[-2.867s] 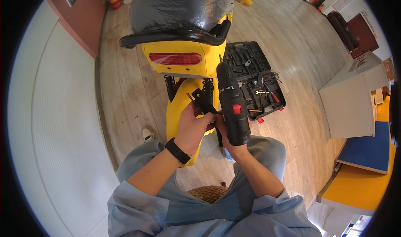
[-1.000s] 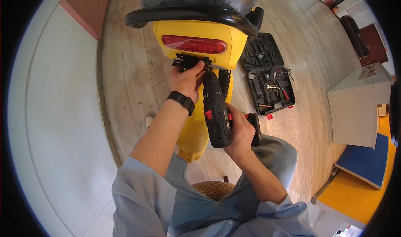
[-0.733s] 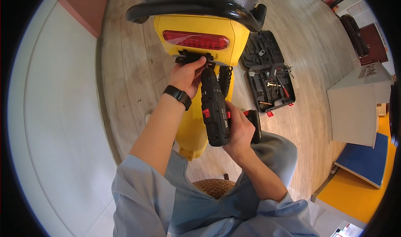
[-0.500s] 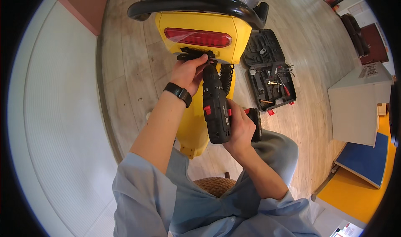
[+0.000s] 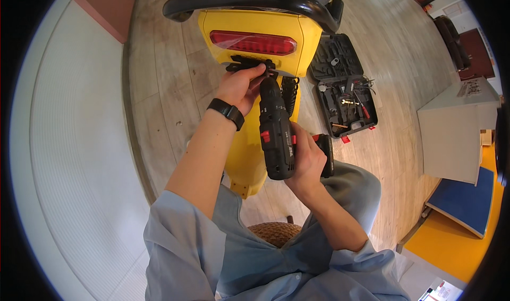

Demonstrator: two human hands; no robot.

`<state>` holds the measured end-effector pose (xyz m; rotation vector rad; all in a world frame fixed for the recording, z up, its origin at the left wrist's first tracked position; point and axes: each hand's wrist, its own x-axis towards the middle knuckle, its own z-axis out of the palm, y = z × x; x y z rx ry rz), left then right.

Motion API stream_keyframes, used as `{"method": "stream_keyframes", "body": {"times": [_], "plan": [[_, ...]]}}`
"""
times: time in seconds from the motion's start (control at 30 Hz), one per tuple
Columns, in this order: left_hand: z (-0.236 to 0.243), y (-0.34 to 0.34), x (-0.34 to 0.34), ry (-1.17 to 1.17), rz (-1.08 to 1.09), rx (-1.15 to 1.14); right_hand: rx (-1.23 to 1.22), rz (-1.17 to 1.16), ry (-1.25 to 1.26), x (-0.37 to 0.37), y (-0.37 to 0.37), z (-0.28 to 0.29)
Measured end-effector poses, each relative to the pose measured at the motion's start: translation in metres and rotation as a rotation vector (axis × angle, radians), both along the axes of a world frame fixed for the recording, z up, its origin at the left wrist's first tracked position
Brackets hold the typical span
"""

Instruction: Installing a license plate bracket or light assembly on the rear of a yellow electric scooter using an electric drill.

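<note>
Black cordless drill [image 5: 276,142] with red accents, nose just below a black bracket [image 5: 242,62] under the red tail light [image 5: 253,42] of a yellow vehicle [image 5: 306,41]. Right hand [image 5: 309,158]: fingers wrapped round drill. Left hand [image 5: 239,88]: fingers gripping bracket. Open toolcase [image 5: 348,51] on wood-look floor [image 5: 169,88]; pale wall [image 5: 79,142] left.

Plank floor [image 5: 159,99] between white wall [image 5: 79,157] and yellow tabletop [image 5: 438,250]

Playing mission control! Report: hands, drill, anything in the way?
Right hand gripping drill. Left hand holding black bracket below red light. Left thumb close to drill's front.
</note>
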<state>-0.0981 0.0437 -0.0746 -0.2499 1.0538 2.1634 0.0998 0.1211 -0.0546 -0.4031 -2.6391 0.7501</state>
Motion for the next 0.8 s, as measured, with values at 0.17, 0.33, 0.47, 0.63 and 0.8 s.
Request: {"method": "stream_keyframes", "body": {"times": [0.17, 0.33, 0.47, 0.63, 0.8], "plan": [[-0.002, 0.0, -0.002, -0.001, -0.006, 0.012, -0.009, -0.007, -0.012, 0.0, 0.0, 0.002], [-0.001, -0.002, -0.003, 0.005, -0.029, 0.01, 0.025, -0.023, -0.035, -0.003, -0.002, 0.001], [0.016, -0.006, -0.002, -0.131, 0.027, 0.135, 0.029, -0.053, -0.082, -0.005, -0.005, 0.009], [0.01, -0.002, 0.0, -0.032, 0.065, 0.046, 0.003, -0.057, -0.108, -0.004, -0.005, 0.016], [0.005, -0.006, -0.001, 0.023, 0.025, 0.06, -0.017, -0.045, -0.141, -0.006, -0.008, 0.018]]}}
